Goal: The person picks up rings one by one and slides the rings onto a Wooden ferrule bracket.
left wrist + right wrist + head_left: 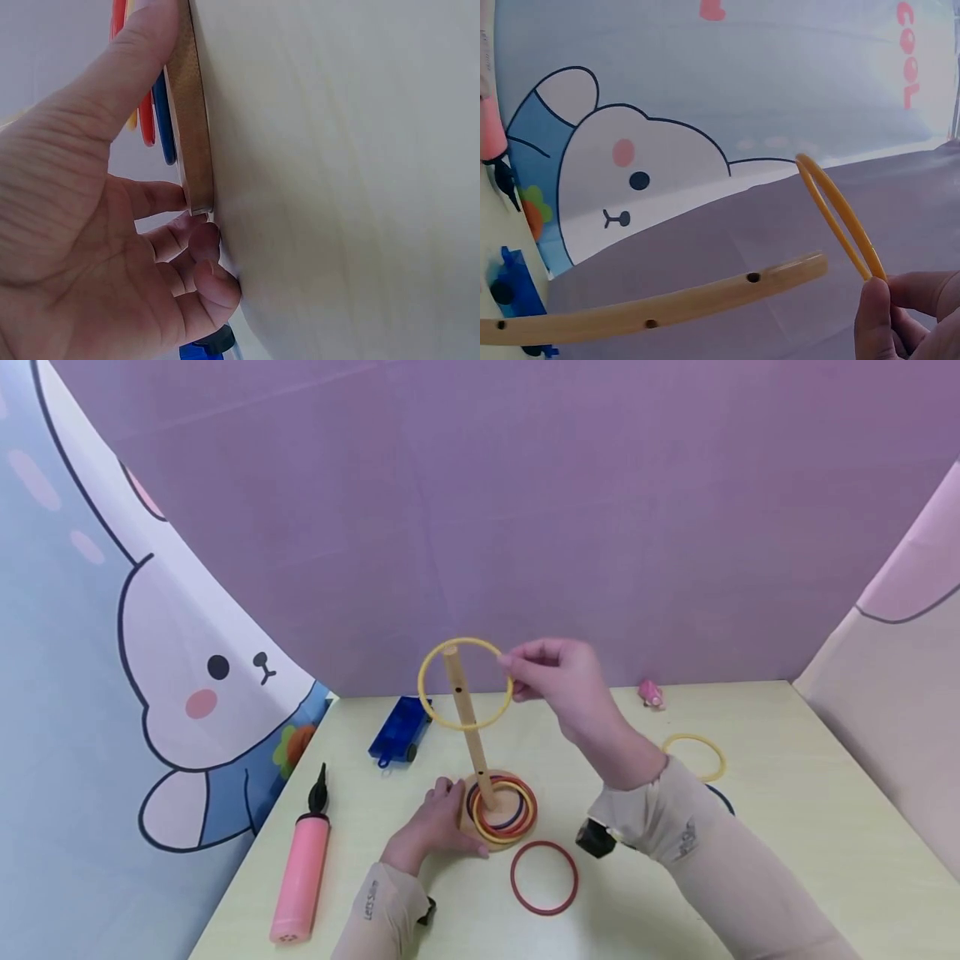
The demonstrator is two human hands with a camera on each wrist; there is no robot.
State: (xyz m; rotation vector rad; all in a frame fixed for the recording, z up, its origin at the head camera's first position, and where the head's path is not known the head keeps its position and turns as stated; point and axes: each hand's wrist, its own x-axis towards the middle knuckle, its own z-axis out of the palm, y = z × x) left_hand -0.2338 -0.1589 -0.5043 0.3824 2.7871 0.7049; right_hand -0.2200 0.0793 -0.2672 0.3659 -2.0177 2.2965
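Pinched at one edge by the right hand (566, 689), the thin yellow plastic-looking ring (421, 683) hangs just off the upright wooden peg's (475, 743) tip, where tilt might snag it, while the left hand (435, 827) grips the peg's flat wooden base (193, 135).

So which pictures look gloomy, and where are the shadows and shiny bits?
Head view: the brightest, with a soft shadow on the table beside the right sleeve; left wrist view: dimmer and greyer, with a faint shadow along the wooden base; right wrist view: also dim, with a pale shine near the tip of the wooden peg.
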